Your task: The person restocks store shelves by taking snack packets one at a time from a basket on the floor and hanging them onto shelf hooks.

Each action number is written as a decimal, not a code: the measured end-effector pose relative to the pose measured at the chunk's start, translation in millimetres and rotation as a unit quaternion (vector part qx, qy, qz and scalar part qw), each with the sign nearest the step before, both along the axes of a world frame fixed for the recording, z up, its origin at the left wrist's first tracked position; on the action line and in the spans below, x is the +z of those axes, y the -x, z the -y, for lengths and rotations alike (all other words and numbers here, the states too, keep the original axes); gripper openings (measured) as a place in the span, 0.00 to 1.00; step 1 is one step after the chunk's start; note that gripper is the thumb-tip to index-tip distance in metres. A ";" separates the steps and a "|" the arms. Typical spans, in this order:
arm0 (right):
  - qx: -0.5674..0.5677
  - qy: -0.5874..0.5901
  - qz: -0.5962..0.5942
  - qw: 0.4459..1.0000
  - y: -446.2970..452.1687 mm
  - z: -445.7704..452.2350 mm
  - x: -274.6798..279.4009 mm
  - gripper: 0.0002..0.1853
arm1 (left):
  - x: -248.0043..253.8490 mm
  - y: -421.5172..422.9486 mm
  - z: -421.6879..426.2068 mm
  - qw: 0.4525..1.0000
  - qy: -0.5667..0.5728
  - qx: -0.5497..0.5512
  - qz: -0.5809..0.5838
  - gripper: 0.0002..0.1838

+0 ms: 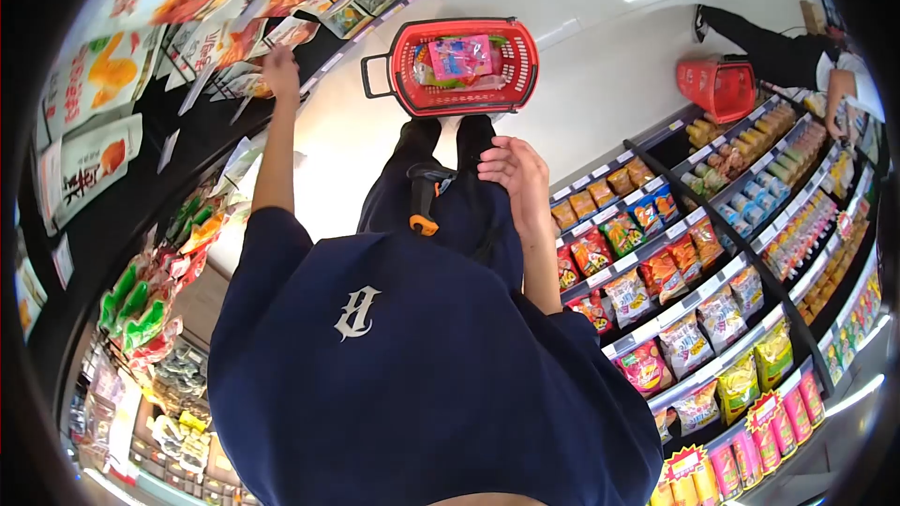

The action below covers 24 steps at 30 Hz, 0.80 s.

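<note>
My left hand (pixel 281 75) reaches out to the shelf at the upper left, beside hanging snack packets (pixel 246 84); its fingertips are partly hidden against them, and I cannot make out whether it grips one. Near my right thigh, my right hand (pixel 517 169) hangs with its fingers apart and nothing in it. A red shopping basket (pixel 401 66) stands on the floor in front of my feet, with a pink packet (pixel 461 57) and other packets inside. Its black handle is folded out to the left.
Snack shelves (pixel 626 262) curve along the right side. At the upper right, a person in dark trousers (pixel 750 37) is beside another red basket (pixel 694 84). More hanging packets (pixel 141 305) are at the lower left. A black and orange tool (pixel 424 201) lies against my front.
</note>
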State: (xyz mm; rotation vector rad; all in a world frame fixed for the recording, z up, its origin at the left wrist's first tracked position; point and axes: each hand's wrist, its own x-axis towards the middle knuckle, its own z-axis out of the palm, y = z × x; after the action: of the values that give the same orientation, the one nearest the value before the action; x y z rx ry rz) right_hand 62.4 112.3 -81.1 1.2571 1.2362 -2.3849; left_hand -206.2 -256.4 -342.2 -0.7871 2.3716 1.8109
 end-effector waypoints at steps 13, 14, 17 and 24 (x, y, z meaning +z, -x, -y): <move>-0.088 0.115 0.115 0.983 -29.3 -25.7 -54.6 0.16 | -121.8 -204.3 -36.6 0.716 0.157 -0.605 0.310 0.13; -0.086 0.122 0.124 0.981 -32.3 -31.2 -61.3 0.16 | -135.2 -197.1 -42.8 0.728 0.137 -0.622 0.253 0.13; -0.109 0.120 0.152 0.975 -40.3 -44.8 -78.7 0.16 | -123.0 -155.2 -114.8 0.791 0.140 -0.564 0.192 0.13; -0.141 0.162 0.197 0.957 -46.1 -66.4 -100.2 0.16 | -231.5 -68.1 -221.7 0.785 0.183 -0.578 0.125 0.17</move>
State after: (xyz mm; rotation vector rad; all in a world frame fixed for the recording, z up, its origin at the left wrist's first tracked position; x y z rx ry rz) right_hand 108.6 178.7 -181.3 1.7692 0.5560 -2.2272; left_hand -138.1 -34.7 -573.6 0.4167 2.1524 0.6846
